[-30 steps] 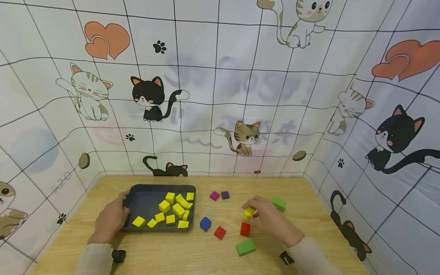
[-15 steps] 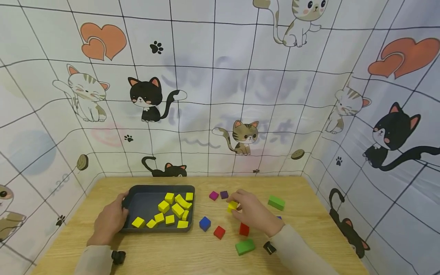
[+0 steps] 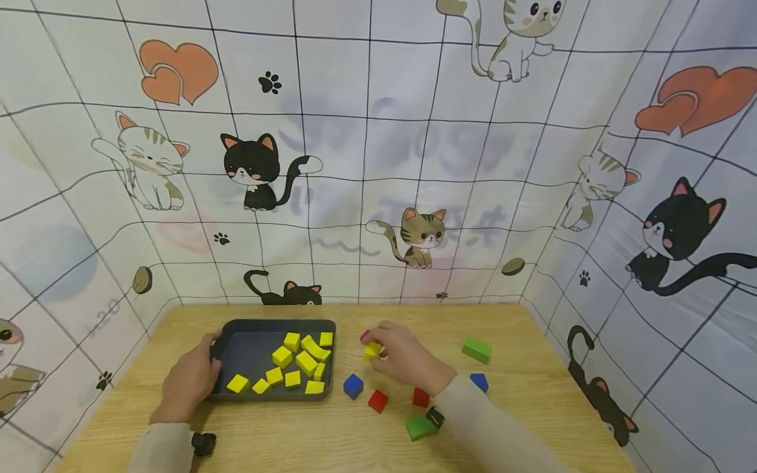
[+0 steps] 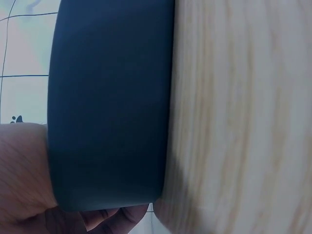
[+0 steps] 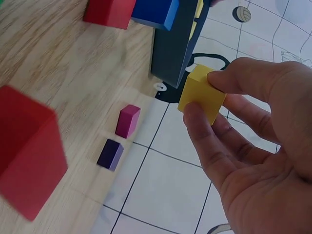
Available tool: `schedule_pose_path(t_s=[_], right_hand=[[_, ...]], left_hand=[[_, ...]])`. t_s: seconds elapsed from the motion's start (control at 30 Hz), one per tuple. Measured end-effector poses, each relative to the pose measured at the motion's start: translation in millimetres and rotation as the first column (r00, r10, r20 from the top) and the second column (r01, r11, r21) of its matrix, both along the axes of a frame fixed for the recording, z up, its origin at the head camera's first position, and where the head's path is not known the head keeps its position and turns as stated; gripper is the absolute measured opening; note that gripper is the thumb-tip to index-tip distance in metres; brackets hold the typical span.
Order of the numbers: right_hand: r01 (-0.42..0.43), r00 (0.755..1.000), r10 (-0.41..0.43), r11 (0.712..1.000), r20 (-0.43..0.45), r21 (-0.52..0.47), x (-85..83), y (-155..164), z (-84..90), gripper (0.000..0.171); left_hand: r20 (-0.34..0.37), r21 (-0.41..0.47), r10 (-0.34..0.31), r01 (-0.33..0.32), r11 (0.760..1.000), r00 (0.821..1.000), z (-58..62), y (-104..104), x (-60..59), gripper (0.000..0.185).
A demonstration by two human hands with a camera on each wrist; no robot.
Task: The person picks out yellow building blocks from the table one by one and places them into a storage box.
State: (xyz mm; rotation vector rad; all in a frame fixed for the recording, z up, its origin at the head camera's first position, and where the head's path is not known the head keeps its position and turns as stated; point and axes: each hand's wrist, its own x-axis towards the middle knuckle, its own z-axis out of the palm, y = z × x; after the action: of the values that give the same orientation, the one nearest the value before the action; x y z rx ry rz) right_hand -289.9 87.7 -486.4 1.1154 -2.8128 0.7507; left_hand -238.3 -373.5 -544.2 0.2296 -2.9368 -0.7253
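Note:
My right hand (image 3: 408,358) pinches a yellow block (image 3: 372,351) between thumb and fingers, to the right of a dark grey tray (image 3: 245,348). In the right wrist view the same yellow block (image 5: 202,95) shows in the fingertips, raised off the wooden table. My left hand (image 3: 188,378) grips the tray by its left rim, fingers on the outer side. Several yellow blocks (image 3: 282,357) lie in the tray, mostly in its right half. The tray's dark side wall (image 4: 109,107) fills much of the left wrist view, where the left hand (image 4: 24,170) is partly hidden behind it.
Between tray and right arm lie a blue cube (image 3: 353,386) and two red blocks (image 3: 378,401). Green blocks (image 3: 476,350) and another blue block (image 3: 480,382) sit farther right. A magenta block (image 5: 127,121) and a purple one (image 5: 110,154) lie near the back edge.
My right hand has moved left across the table with the yellow block, closer to the tray, uncovering the right-hand blue block. The left hand and the tray stay in place.

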Motion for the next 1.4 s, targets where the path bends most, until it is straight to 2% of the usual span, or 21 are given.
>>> schedule_pose_path(t_s=[0.7,0.97,1.23,1.4], right_hand=[[-0.069,0.996,0.067,0.996,0.051,0.05,-2.1,-87.4,3.5,0.032],[-0.106,0.994,0.104,0.992,0.023,0.068,-5.8,-112.7,6.6,0.033],[-0.127,0.992,0.129,0.987,-0.005,0.102,-8.2,-138.1,10.6,0.033],[-0.162,0.987,0.159,0.981,0.031,0.106,-8.4,-157.6,14.1,0.034]], left_hand=[[-0.007,0.009,-0.006,0.006,1.0,1.0,-6.3,-6.6,7.6,0.07],[-0.025,0.016,-0.024,0.024,1.0,0.999,-5.9,-2.3,4.7,0.07],[-0.014,0.018,-0.026,0.026,1.0,1.0,-7.2,-2.2,1.7,0.071],[-0.017,0.013,-0.012,0.012,1.0,1.0,-6.9,-1.3,-2.4,0.07]])
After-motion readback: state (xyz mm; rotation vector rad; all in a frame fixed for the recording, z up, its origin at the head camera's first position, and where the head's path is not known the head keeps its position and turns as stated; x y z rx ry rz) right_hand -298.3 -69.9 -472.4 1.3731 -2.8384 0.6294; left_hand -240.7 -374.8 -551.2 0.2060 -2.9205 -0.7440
